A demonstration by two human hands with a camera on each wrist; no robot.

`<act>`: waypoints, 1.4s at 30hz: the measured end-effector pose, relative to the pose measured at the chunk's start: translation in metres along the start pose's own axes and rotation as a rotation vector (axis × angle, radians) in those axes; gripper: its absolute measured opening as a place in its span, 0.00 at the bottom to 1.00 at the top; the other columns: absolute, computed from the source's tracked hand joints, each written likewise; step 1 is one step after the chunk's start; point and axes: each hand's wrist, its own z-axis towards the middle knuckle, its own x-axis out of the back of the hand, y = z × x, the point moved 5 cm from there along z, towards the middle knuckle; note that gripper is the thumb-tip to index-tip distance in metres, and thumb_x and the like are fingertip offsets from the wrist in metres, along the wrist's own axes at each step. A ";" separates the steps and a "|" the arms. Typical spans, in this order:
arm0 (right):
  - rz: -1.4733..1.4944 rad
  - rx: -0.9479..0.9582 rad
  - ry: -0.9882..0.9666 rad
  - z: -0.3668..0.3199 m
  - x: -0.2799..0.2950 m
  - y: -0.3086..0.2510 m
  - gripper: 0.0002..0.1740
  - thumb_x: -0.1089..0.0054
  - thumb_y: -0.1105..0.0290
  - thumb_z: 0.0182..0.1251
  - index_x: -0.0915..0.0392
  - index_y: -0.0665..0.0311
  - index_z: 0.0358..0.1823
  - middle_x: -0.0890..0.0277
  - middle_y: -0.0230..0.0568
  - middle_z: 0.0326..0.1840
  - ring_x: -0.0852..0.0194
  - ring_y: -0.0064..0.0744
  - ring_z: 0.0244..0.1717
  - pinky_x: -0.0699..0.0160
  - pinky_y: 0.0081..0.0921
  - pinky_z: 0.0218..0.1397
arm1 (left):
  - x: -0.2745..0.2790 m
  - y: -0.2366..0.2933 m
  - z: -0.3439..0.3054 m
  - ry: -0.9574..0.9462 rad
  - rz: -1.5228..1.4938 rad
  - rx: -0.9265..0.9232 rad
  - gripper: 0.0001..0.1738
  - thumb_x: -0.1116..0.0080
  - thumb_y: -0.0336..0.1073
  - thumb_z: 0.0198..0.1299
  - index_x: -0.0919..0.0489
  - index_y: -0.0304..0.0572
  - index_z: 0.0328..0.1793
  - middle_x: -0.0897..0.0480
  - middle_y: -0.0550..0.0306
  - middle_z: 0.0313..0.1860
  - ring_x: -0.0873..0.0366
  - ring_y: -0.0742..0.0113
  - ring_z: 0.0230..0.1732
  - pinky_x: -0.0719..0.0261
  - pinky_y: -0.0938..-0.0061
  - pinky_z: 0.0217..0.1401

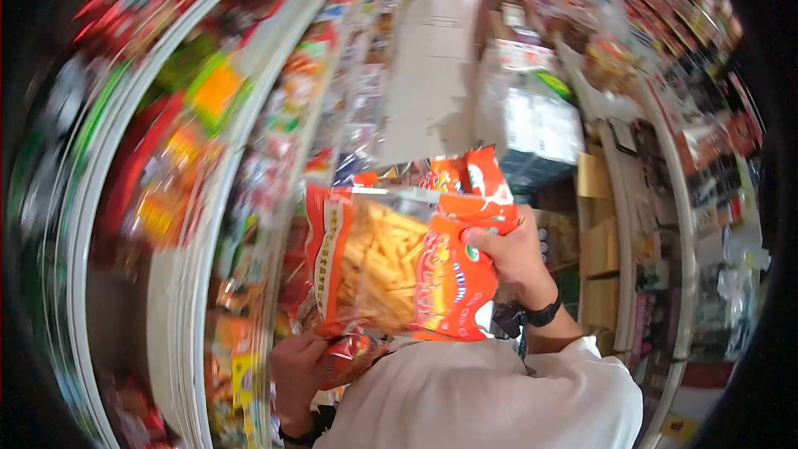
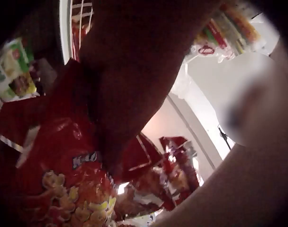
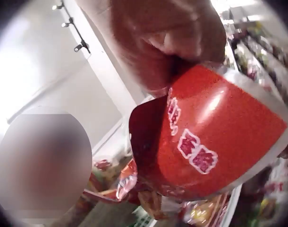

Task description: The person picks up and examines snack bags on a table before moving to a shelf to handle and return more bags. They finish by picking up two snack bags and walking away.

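Observation:
In the head view my right hand (image 1: 517,256) grips the right edge of a red and clear bag of yellow stick snacks (image 1: 386,262), thumb on its front. Behind it, another red package (image 1: 486,183) shows at the top. Lower left, my left hand (image 1: 295,366) pinches a smaller red bag (image 1: 353,356). The left wrist view shows that hand (image 2: 130,80), dark, on a red bag with snack pictures (image 2: 63,175). In the right wrist view my right hand (image 3: 167,42) holds a red package (image 3: 215,127) with pink lettering.
Shelves of packaged snacks (image 1: 283,133) line the left side. On the right stand more shelves (image 1: 677,158), wrapped white packs (image 1: 540,129) and cardboard boxes (image 1: 598,249). A pale floor aisle (image 1: 428,75) runs ahead between them.

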 end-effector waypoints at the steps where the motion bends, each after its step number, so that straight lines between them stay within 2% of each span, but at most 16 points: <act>1: -0.123 -0.039 0.050 0.007 0.031 0.008 0.16 0.21 0.69 0.61 0.11 0.67 0.49 0.11 0.33 0.40 0.17 0.23 0.33 0.17 0.29 0.38 | -0.020 -0.014 0.021 0.087 -0.010 0.029 0.11 0.27 0.35 0.44 0.15 0.42 0.34 0.22 0.52 0.25 0.20 0.48 0.29 0.25 0.57 0.32; 2: -0.134 -0.039 0.106 0.016 0.060 0.015 0.16 0.21 0.69 0.61 0.11 0.67 0.49 0.11 0.33 0.40 0.17 0.23 0.33 0.17 0.29 0.38 | -0.032 -0.022 0.045 0.173 -0.021 0.069 0.11 0.28 0.33 0.45 0.16 0.40 0.34 0.22 0.50 0.26 0.20 0.47 0.30 0.25 0.56 0.32; 5: -0.865 -0.018 0.246 0.044 0.131 0.033 0.14 0.22 0.71 0.58 0.10 0.62 0.46 0.14 0.44 0.31 0.15 0.31 0.30 0.18 0.29 0.36 | -0.048 -0.010 0.135 0.135 -0.077 0.046 0.09 0.30 0.29 0.47 0.18 0.36 0.33 0.20 0.48 0.30 0.20 0.45 0.32 0.24 0.56 0.33; 8: -0.802 0.033 0.500 0.079 0.186 0.065 0.12 0.23 0.72 0.60 0.11 0.64 0.45 0.13 0.43 0.32 0.16 0.29 0.29 0.21 0.28 0.34 | -0.059 -0.002 0.208 0.199 -0.117 0.062 0.09 0.29 0.28 0.50 0.18 0.34 0.36 0.20 0.46 0.32 0.20 0.45 0.32 0.24 0.60 0.34; 9: -0.725 0.067 0.589 0.094 0.219 0.103 0.10 0.24 0.73 0.61 0.11 0.66 0.44 0.12 0.42 0.33 0.16 0.25 0.28 0.20 0.27 0.34 | -0.062 0.000 0.239 0.242 -0.192 0.022 0.10 0.29 0.29 0.52 0.18 0.34 0.38 0.20 0.47 0.32 0.21 0.45 0.32 0.25 0.61 0.34; 10: -0.524 -0.085 0.676 0.111 0.233 0.119 0.11 0.25 0.73 0.63 0.10 0.67 0.46 0.12 0.36 0.30 0.20 0.17 0.30 0.20 0.23 0.35 | -0.065 -0.002 0.268 0.282 -0.265 -0.013 0.10 0.29 0.29 0.53 0.18 0.34 0.40 0.20 0.47 0.32 0.21 0.46 0.32 0.25 0.61 0.34; 12: -0.650 -0.049 0.692 0.147 0.263 0.148 0.12 0.26 0.73 0.64 0.10 0.66 0.48 0.11 0.35 0.32 0.20 0.16 0.31 0.20 0.23 0.37 | -0.094 -0.024 0.328 0.228 -0.337 0.009 0.11 0.29 0.29 0.54 0.19 0.33 0.41 0.22 0.46 0.33 0.22 0.45 0.33 0.25 0.62 0.34; 14: -0.636 -0.158 0.725 0.177 0.272 0.164 0.12 0.26 0.73 0.65 0.10 0.66 0.49 0.10 0.35 0.33 0.19 0.16 0.33 0.19 0.23 0.39 | -0.128 -0.048 0.382 0.044 -0.151 -0.011 0.11 0.29 0.29 0.55 0.20 0.33 0.40 0.23 0.44 0.34 0.22 0.42 0.35 0.25 0.61 0.36; 18: -0.606 -0.111 0.825 0.262 0.296 0.175 0.11 0.27 0.73 0.66 0.10 0.69 0.48 0.10 0.35 0.34 0.18 0.16 0.33 0.19 0.23 0.38 | -0.179 -0.097 0.495 0.036 -0.247 -0.064 0.10 0.31 0.29 0.56 0.20 0.33 0.42 0.23 0.42 0.35 0.22 0.39 0.36 0.24 0.58 0.38; 20: -0.587 -0.213 0.833 0.302 0.305 0.174 0.12 0.27 0.71 0.67 0.11 0.69 0.49 0.09 0.38 0.36 0.17 0.16 0.35 0.18 0.24 0.39 | -0.191 -0.113 0.557 0.121 -0.203 -0.109 0.10 0.34 0.29 0.59 0.20 0.34 0.44 0.23 0.40 0.37 0.22 0.37 0.38 0.24 0.55 0.40; 21: -0.593 -0.296 0.866 0.328 0.306 0.168 0.12 0.27 0.70 0.67 0.11 0.69 0.48 0.09 0.38 0.36 0.17 0.17 0.35 0.18 0.25 0.39 | -0.191 -0.112 0.596 0.039 -0.241 -0.037 0.11 0.34 0.32 0.62 0.20 0.34 0.45 0.23 0.39 0.38 0.22 0.36 0.39 0.25 0.53 0.40; 24: -0.663 -0.173 0.909 0.411 0.314 0.146 0.12 0.27 0.70 0.68 0.11 0.69 0.48 0.09 0.38 0.35 0.17 0.18 0.32 0.18 0.26 0.37 | -0.199 -0.119 0.712 0.040 -0.389 -0.108 0.11 0.35 0.34 0.64 0.20 0.33 0.46 0.23 0.38 0.38 0.23 0.34 0.40 0.25 0.53 0.41; 30: -0.498 -0.122 1.112 0.532 0.343 0.117 0.11 0.29 0.69 0.71 0.12 0.67 0.49 0.12 0.34 0.32 0.18 0.17 0.33 0.20 0.24 0.37 | -0.222 -0.101 0.948 -0.040 -0.292 -0.261 0.13 0.35 0.35 0.66 0.24 0.30 0.41 0.24 0.36 0.37 0.24 0.32 0.41 0.26 0.52 0.43; 33: -0.627 0.046 1.243 0.602 0.372 0.113 0.11 0.28 0.68 0.71 0.11 0.68 0.47 0.13 0.33 0.30 0.24 0.16 0.25 0.24 0.22 0.31 | -0.240 -0.099 1.058 0.001 -0.314 -0.274 0.13 0.34 0.35 0.66 0.22 0.30 0.42 0.22 0.39 0.35 0.23 0.35 0.39 0.26 0.53 0.43; 36: -0.578 -0.046 1.301 0.678 0.411 0.111 0.10 0.28 0.68 0.71 0.10 0.67 0.46 0.14 0.33 0.29 0.23 0.16 0.28 0.23 0.23 0.33 | -0.262 -0.110 1.155 0.078 -0.397 -0.254 0.14 0.34 0.37 0.66 0.21 0.31 0.42 0.22 0.38 0.34 0.23 0.35 0.39 0.25 0.53 0.44; 42: -0.573 0.028 1.226 0.867 0.510 0.127 0.10 0.28 0.69 0.70 0.11 0.68 0.46 0.14 0.32 0.28 0.23 0.16 0.29 0.23 0.23 0.33 | -0.280 -0.140 1.299 0.122 -0.158 -0.293 0.16 0.37 0.41 0.69 0.22 0.31 0.43 0.23 0.38 0.36 0.23 0.32 0.41 0.25 0.50 0.46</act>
